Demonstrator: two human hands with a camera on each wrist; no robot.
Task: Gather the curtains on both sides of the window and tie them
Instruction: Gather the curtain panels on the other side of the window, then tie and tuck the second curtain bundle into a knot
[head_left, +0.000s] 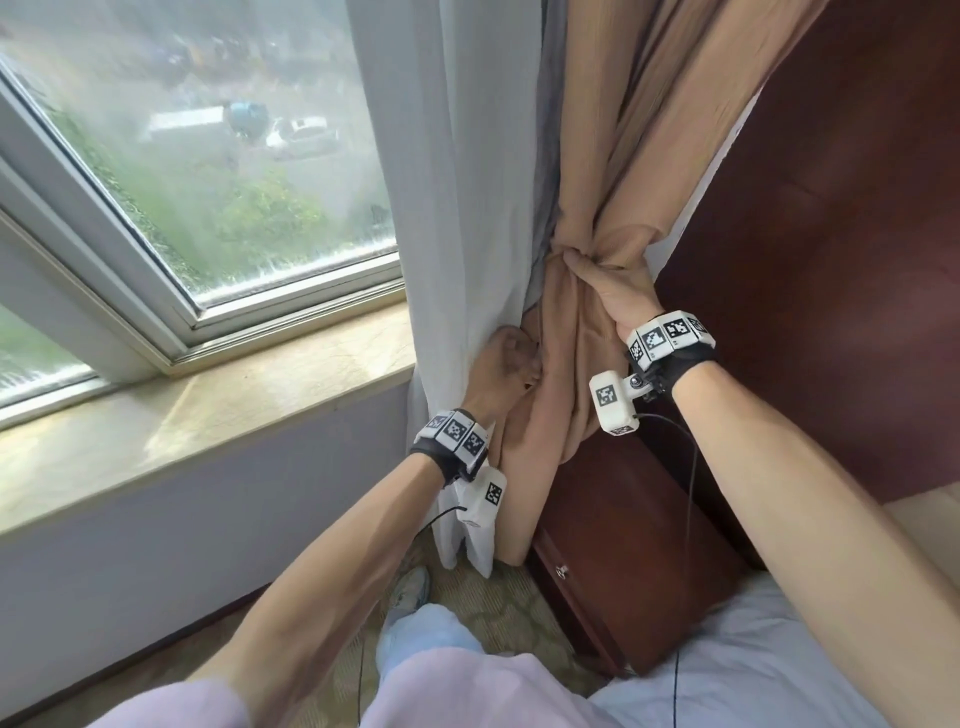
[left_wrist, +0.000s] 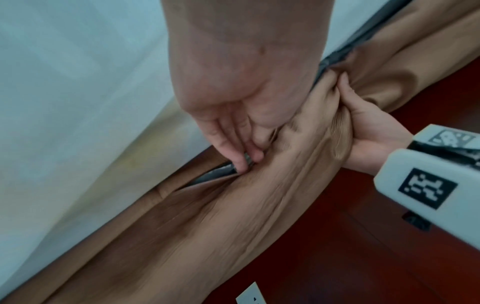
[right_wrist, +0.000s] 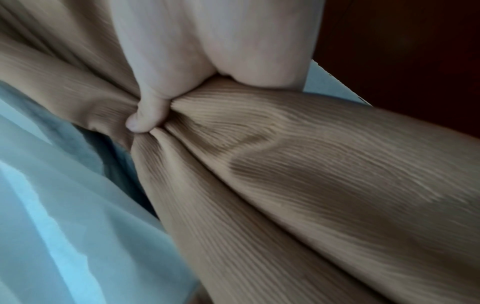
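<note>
Tan finely ribbed curtain (head_left: 576, 332) showing beside pale grey-white sheer curtain (head_left: 457, 208), dark red-brown wooden panel (head_left: 831, 234) showing right of the tan curtain, black-and-white checker-patterned wristbands (head_left: 667, 335).

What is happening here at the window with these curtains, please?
A person stands at the side of a window and bunches the tan curtain. The right hand grips the gathered fabric at its narrowest point. The left hand, lower down beside the white sheer curtain, pinches something small and dark at the curtain's edge; what it is cannot be told. No tie around the bundle can be seen yet.
</note>
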